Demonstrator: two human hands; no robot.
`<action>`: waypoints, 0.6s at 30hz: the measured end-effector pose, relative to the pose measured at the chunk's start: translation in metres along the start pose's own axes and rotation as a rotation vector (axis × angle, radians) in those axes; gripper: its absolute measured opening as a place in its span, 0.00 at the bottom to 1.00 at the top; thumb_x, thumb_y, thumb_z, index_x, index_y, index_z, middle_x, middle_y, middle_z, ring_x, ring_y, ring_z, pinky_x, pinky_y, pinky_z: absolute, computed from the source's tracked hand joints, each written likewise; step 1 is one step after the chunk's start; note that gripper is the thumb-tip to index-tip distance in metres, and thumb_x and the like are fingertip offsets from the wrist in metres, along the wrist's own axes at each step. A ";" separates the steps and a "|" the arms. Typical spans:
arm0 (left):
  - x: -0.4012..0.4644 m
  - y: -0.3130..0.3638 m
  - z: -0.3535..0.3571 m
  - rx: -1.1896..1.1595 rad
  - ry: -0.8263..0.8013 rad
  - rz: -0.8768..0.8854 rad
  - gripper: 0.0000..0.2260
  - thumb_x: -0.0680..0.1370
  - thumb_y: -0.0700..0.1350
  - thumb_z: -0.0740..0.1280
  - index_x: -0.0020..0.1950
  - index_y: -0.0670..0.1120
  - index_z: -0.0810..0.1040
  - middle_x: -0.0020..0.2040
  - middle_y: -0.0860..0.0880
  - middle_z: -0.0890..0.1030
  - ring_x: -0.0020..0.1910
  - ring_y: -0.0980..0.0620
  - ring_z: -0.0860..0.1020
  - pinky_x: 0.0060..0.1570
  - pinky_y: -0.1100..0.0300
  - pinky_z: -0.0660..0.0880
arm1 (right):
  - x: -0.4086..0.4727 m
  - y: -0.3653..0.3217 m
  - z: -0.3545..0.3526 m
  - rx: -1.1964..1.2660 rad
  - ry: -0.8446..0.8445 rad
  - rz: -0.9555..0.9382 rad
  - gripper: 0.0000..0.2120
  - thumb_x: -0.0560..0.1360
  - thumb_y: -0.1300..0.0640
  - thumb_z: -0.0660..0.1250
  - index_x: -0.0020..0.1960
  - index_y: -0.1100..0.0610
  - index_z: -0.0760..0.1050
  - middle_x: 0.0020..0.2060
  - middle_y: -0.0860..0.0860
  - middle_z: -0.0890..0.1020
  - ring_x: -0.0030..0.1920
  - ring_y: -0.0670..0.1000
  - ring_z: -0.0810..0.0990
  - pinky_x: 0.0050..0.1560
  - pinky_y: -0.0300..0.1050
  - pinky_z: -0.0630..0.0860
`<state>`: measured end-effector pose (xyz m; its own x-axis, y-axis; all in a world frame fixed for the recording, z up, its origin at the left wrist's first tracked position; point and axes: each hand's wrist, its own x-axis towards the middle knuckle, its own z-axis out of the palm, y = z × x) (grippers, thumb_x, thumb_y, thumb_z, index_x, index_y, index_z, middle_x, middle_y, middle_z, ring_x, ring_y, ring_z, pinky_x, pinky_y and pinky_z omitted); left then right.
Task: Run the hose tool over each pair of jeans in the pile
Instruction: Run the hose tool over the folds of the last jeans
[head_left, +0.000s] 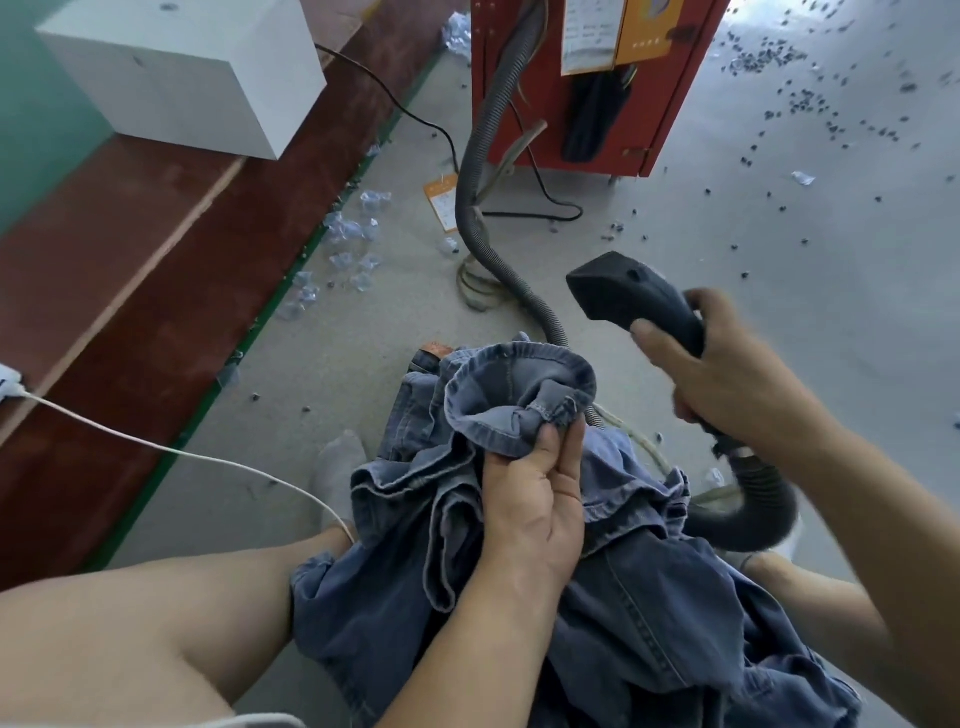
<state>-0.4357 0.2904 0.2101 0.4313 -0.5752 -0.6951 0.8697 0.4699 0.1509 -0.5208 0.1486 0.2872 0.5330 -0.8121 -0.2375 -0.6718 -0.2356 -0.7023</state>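
The left hand (535, 499) is pinching a bunched hem of the jeans (519, 400) between thumb and fingers, closed tightly enough to be lifting that leg opening up off the lap. The right hand (727, 374) is wrapping fully around the neck of the hose tool (631, 291), fingers curled shut on it, and is holding the dark nozzle head in the air, apart from the cloth and up to the right of the raised hem.

The rest of the denim is lying heaped across the person's lap and spilling down between the knees toward the floor (779, 208); whether more than one pair is in that heap I cannot tell. The ribbed grey hose (483, 197) is looping from the red cabinet (571, 104) at the far side of the floor, passing behind the jeans and curling round under the right wrist.

Judging from this, the nozzle is about to be brought to the hem. The likely trouble is the hose: its loop is lying against the denim and could snag or drag folds as the tool sweeps. The pinch is also holding only a small gather of hem, so suction or a tug might pull it free. Loose dark bits scattered over the floor could cling to any cloth that is trailing low.
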 end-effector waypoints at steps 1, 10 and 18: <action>0.002 0.002 0.000 -0.011 -0.002 0.014 0.19 0.81 0.27 0.59 0.65 0.44 0.79 0.55 0.42 0.86 0.49 0.46 0.86 0.50 0.51 0.84 | -0.005 -0.001 -0.012 -0.047 -0.025 -0.039 0.19 0.76 0.35 0.66 0.59 0.44 0.68 0.31 0.53 0.83 0.23 0.47 0.80 0.22 0.35 0.70; 0.006 0.000 -0.001 -0.018 -0.030 0.055 0.17 0.80 0.26 0.60 0.60 0.43 0.81 0.55 0.42 0.86 0.52 0.46 0.86 0.51 0.51 0.84 | -0.055 0.005 -0.049 -0.495 -0.241 -0.140 0.25 0.62 0.22 0.61 0.55 0.29 0.66 0.39 0.27 0.79 0.33 0.33 0.79 0.29 0.37 0.70; 0.005 -0.003 -0.003 0.036 -0.034 0.072 0.18 0.81 0.26 0.60 0.57 0.45 0.82 0.54 0.43 0.87 0.53 0.47 0.86 0.48 0.53 0.85 | -0.069 -0.001 -0.060 -0.578 -0.225 -0.224 0.18 0.69 0.26 0.60 0.52 0.35 0.71 0.33 0.32 0.80 0.24 0.35 0.77 0.21 0.36 0.69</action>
<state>-0.4367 0.2882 0.2038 0.5007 -0.5635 -0.6572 0.8438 0.4870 0.2253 -0.5877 0.1724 0.3449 0.7445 -0.5932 -0.3064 -0.6666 -0.6857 -0.2924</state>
